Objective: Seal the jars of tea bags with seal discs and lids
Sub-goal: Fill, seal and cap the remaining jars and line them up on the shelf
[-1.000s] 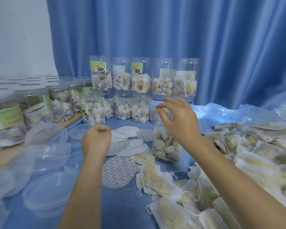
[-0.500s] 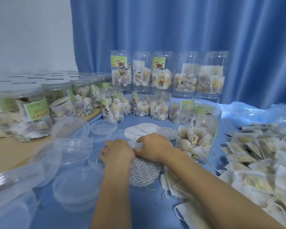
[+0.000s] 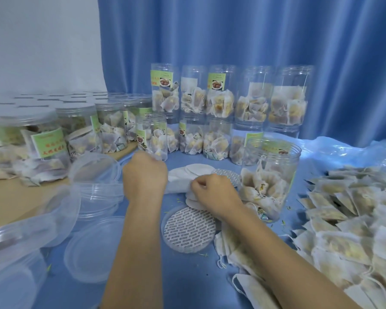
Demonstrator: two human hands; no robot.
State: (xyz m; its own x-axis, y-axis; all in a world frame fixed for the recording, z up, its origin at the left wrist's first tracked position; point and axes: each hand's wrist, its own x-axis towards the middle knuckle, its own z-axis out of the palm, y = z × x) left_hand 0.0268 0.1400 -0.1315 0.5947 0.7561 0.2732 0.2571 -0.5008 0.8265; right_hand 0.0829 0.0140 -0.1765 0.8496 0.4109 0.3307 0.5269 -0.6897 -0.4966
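An open jar of tea bags (image 3: pixel 270 175) stands without a lid, just right of my hands. Loose seal discs lie on the blue cloth: a printed disc (image 3: pixel 189 228) under my right wrist, white discs (image 3: pixel 197 169) and another printed one (image 3: pixel 228 177) beyond. My left hand (image 3: pixel 145 176) is closed in a fist at the left edge of a blurred white seal disc (image 3: pixel 178 186). On that disc's right edge my right hand (image 3: pixel 212 194) pinches. Clear lids (image 3: pixel 94 248) lie to the left.
Lidded jars (image 3: pixel 76 130) stand on the wooden table at the left. Two stacked rows of open filled jars (image 3: pixel 218 97) line the blue curtain behind. A heap of loose tea bags (image 3: pixel 348 219) covers the right side. More clear lids (image 3: pixel 96 172) crowd the left.
My right hand came down from the open jar's mouth to the disc pile, met my left hand there, and both have lifted a white disc slightly. The camera view shifted left.
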